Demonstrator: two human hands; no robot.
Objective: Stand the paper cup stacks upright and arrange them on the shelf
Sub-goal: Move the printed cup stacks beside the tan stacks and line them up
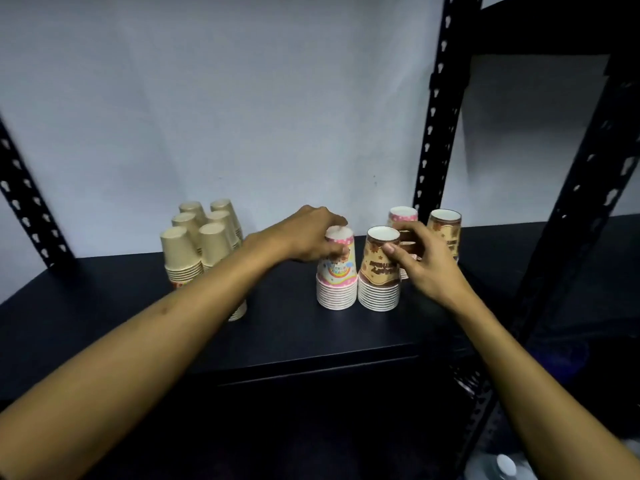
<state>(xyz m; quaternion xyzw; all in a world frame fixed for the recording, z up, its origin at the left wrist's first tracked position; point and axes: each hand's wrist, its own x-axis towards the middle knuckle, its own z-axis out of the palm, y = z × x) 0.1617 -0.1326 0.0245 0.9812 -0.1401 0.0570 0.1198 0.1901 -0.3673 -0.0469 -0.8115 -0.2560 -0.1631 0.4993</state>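
While both stacks are standing rim-down side by side on the shelf (104, 306), the left hand (311, 237) is gripping the pink stack (336, 271) and the right hand (420, 261) is pinching the brown stack (378, 271), apparently aligning them.

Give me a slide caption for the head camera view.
Left hand and right hand grip two upturned cup stacks.

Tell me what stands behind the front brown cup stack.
Behind the front brown cup stack stands a pink cup stack. Only its top shows; the right hand, gripping the front stack, covers its lower part. Another brown stack stands farther right.
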